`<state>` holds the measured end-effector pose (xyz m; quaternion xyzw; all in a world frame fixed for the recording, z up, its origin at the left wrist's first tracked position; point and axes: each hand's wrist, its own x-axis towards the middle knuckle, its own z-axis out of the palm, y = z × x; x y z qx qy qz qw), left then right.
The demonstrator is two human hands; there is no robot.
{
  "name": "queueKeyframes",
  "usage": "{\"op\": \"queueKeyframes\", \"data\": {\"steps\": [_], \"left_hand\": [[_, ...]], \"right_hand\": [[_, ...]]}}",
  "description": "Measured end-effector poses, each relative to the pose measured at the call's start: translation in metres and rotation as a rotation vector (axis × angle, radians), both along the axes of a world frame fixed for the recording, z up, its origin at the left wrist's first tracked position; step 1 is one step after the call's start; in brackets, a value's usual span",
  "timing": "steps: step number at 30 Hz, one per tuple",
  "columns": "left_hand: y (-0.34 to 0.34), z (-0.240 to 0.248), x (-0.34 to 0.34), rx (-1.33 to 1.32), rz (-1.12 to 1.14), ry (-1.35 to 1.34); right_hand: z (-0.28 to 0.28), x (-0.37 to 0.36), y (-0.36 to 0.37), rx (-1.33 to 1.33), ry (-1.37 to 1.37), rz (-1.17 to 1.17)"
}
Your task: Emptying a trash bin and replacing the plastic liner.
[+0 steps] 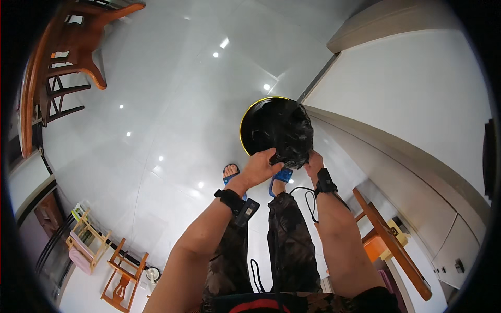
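In front of my feet stands a round bin with a yellow rim (pixel 242 128). A black plastic bag (pixel 292 128) covers its right part and bunches toward me over the near side. My left hand (pixel 260 166) pinches the bag's near edge between thumb and fingers. At the bag's right edge, my right hand (pixel 314 164) is closed on the plastic, its fingertips partly hidden. Each wrist wears a black strapped device. The inside of the bin looks dark, and its bottom cannot be made out.
A white cabinet (pixel 402 78) runs along the right, close to the bin. Wooden chairs (pixel 78 47) stand by a table at the far left. A small wooden chair (pixel 124 276) is at the near left, and a wooden table edge (pixel 391 242) at the near right. The floor is glossy grey tile.
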<state>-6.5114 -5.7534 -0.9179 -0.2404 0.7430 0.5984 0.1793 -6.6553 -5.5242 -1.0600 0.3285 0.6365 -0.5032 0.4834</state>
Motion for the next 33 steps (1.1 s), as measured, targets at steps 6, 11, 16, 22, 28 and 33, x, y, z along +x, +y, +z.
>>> {"op": "queueKeyframes", "data": {"steps": [6,11,16,22,28,33], "left_hand": [[0.020,0.010,0.015,0.296,0.364,0.121],[0.001,0.066,0.047,0.493,0.618,0.086],[-0.016,0.155,0.053,0.462,0.729,0.178],[-0.032,0.268,0.096,0.427,0.830,0.254],[-0.015,0.393,0.120,0.373,0.731,0.318],[0.009,0.498,0.152,0.514,0.768,0.460]], "right_hand": [[0.018,0.008,0.000,0.034,0.637,-0.001],[0.124,0.030,-0.050,0.395,1.012,0.579],[0.247,0.024,-0.070,0.080,1.024,0.479],[0.364,0.049,-0.092,-0.118,0.913,0.644],[0.433,0.096,-0.133,-0.531,0.839,1.241],[0.525,0.145,-0.167,-0.873,0.323,1.411]]}}
